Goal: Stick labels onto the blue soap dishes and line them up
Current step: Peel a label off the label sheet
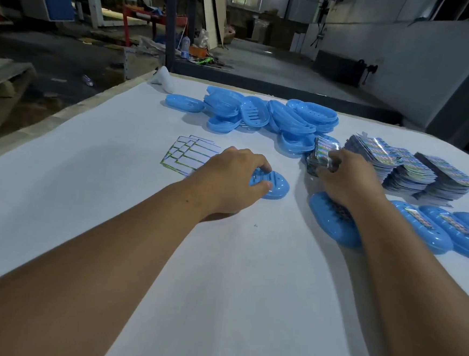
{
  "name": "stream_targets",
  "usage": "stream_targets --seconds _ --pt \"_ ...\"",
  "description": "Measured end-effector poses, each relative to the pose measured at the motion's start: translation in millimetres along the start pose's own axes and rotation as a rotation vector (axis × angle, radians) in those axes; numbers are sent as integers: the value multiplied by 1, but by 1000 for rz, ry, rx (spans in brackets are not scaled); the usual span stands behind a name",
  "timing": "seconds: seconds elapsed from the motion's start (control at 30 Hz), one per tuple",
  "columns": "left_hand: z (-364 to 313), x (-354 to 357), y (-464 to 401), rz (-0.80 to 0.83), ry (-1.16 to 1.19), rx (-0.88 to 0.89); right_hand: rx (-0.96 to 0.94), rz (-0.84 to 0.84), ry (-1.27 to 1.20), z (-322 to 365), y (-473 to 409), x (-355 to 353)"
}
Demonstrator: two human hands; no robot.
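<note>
1 blue soap dish [272,185] is lying on the bench [92,183], its long axis running left to right, with the left hand [234,178] keeping a grip on its left end. Right of this dish, the right hand [348,178] is pinching a label stack [320,156].

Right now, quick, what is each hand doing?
Left hand: grips a blue soap dish on the table.
Right hand: pinches shiny labels at the stack's end.
</note>
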State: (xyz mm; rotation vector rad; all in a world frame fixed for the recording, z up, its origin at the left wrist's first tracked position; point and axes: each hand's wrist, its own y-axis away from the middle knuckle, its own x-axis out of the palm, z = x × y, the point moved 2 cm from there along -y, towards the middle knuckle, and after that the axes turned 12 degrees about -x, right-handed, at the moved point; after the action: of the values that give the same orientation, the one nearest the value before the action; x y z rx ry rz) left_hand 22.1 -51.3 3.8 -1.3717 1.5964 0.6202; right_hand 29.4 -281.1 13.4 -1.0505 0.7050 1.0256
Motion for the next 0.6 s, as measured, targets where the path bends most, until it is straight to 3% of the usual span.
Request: stream_targets --seconds 0.4,0.6 --pt "1 0 0 -27 85 -29 107 -178 142 4 0 -6" --pt "2 -1 -4 -142 214 -74 -87 -347 37 24 6 -15"
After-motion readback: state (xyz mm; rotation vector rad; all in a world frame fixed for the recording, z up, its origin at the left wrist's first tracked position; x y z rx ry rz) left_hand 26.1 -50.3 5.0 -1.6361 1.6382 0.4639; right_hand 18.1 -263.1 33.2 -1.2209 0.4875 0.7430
